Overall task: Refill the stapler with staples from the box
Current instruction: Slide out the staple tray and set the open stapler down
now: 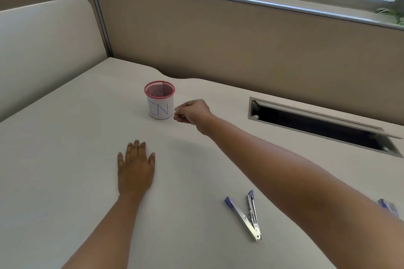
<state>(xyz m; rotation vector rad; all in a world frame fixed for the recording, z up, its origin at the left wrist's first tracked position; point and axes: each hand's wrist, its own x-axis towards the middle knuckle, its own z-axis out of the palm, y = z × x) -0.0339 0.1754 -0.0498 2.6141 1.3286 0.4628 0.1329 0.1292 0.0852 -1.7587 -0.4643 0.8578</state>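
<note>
Pale desk (65, 159) backed by beige partitions (218, 39). Near its front right the stapler (240, 217) lies splayed in a V, hinge toward the person, both arms pointing away. The left hand (135, 168) lies flat, fingers straight. The right hand (192, 112), fingers curled, hovers beside a pink mesh cup (160, 102); I cannot tell whether it pinches anything. The forearm half hides a purple thing (388, 206).

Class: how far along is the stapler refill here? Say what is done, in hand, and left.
Done: the stapler lies opened on the desk. In hand: the right hand, fingers curled, is beside the cup; whether it pinches anything is too small to tell. The left hand rests flat. Left: loading staples and closing, apparently.
</note>
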